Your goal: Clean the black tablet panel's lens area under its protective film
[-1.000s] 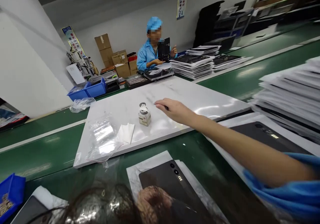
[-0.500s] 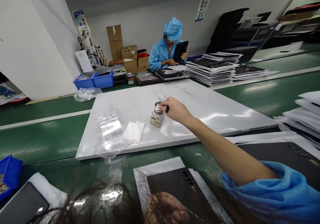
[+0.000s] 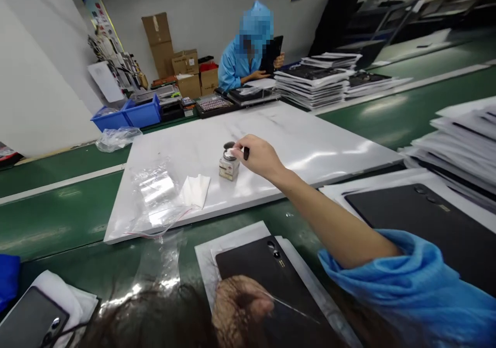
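My right hand (image 3: 258, 154) reaches out over a white board and is closed on a small white wipe (image 3: 229, 153), pressed at the mouth of a small square bottle (image 3: 228, 168). The bottle has a label, a metal top and a dark lid tipped open. A short dark object (image 3: 246, 153) also sticks out of this hand; its kind I cannot tell. Close to me, my left hand (image 3: 242, 306) is curled over a dark tablet back (image 3: 248, 260) with camera lenses. A thin pale line runs from its fingers. Hair partly hides this hand, and what it holds is unclear.
The white board (image 3: 271, 125) carries a folded white cloth (image 3: 196, 190) and clear plastic bags (image 3: 157, 190). More dark devices lie at right (image 3: 418, 218) and left (image 3: 33, 317). Paper-layered stacks (image 3: 461, 136) stand right. A co-worker (image 3: 240, 61) sits opposite, holding a dark panel.
The view has shifted, so most things sit higher and further left. My right hand stays at the bottle with the wipe. My left hand shows more fully over the tablet back.
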`<move>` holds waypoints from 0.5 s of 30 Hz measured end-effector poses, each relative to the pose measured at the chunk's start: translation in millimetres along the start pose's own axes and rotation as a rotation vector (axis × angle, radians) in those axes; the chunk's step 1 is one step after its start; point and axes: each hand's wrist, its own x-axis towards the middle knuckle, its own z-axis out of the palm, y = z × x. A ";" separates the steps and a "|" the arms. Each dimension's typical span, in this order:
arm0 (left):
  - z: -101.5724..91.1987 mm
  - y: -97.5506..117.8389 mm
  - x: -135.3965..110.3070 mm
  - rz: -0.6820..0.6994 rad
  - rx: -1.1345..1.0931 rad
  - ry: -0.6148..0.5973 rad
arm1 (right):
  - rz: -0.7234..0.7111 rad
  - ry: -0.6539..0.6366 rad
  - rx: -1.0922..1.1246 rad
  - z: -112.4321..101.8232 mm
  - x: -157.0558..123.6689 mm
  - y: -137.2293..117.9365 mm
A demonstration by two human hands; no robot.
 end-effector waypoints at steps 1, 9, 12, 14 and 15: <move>-0.6 2.1 -0.3 -0.010 -0.009 -0.010 | 0.010 0.018 0.039 -2.3 -18.4 1.0; 0.1 10.7 0.2 -0.007 0.016 -0.072 | -0.020 0.042 0.408 -18.5 -200.9 33.5; -0.2 9.8 -0.7 -0.005 0.065 -0.101 | -0.180 -0.044 0.356 -11.2 -222.1 51.7; -1.3 8.6 -1.5 -0.011 0.106 -0.114 | -0.268 -0.093 0.320 -2.0 -224.2 59.2; -1.8 7.9 -2.2 -0.017 0.125 -0.122 | -0.290 -0.103 0.301 2.8 -223.8 61.2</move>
